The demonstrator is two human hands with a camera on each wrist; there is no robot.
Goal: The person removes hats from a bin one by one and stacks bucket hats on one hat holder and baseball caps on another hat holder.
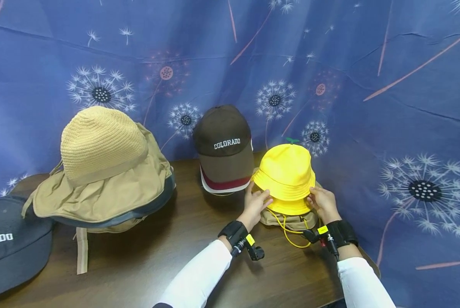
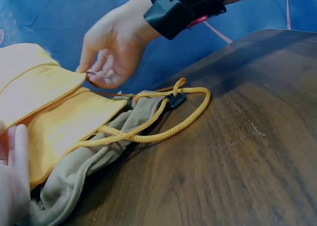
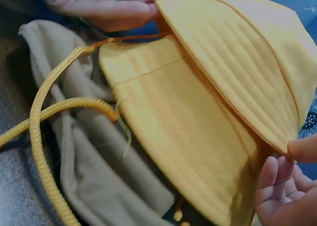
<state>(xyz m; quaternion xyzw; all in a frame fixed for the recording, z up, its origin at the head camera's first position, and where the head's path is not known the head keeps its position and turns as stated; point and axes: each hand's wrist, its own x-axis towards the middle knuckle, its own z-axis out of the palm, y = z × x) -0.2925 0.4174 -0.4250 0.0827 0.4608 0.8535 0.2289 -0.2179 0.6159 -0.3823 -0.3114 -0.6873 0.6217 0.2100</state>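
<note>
Both hands are on the yellow bucket hat, which sits on the right part of the bench, just this side of the blue dandelion-print cloth hanging behind. The left hand has a pinching grip on the brim's left edge, and the right hand pinches the brim's right edge, thumb on top and fingers curled under. There look to be two yellow layers, one brim stacked over a second, and under them a beige hat lying flat, so that pile could be three hats deep. One yellow cord loops out of the pile toward the near edge, with a dark toggle on it. Room-wise: the pile is close to the bench's right edge, and the cloth drops off right beside it, so not much slack on that side. The open stretch of wood is in the near middle, between the two sleeves and the big hats on the left. Rest of the count: one brown cap reading COLORADO just left of the yellow one and nearly touching it, one tan sun hat with a woven crown, and one dark cap at the far left, cut off by the frame.
</note>
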